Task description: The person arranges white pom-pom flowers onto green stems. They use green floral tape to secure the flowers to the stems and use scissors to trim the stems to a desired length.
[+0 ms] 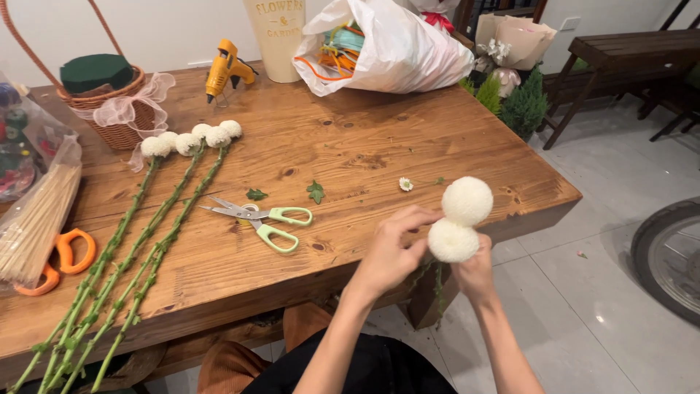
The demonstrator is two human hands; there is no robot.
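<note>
My right hand grips the green stems of two white pompon flowers, whose round heads stand one above the other off the table's near right corner. My left hand reaches in from the left, its fingers touching the stems just under the lower head. Several more white pompon flowers with long green stems lie side by side on the left half of the wooden table. Green-handled scissors lie open on the table just left of my hands.
Orange-handled scissors and a bag of thin sticks lie at the left edge. A wicker basket, yellow glue gun, cream vase and white plastic bag stand along the back. Loose leaves and a small daisy dot the tabletop.
</note>
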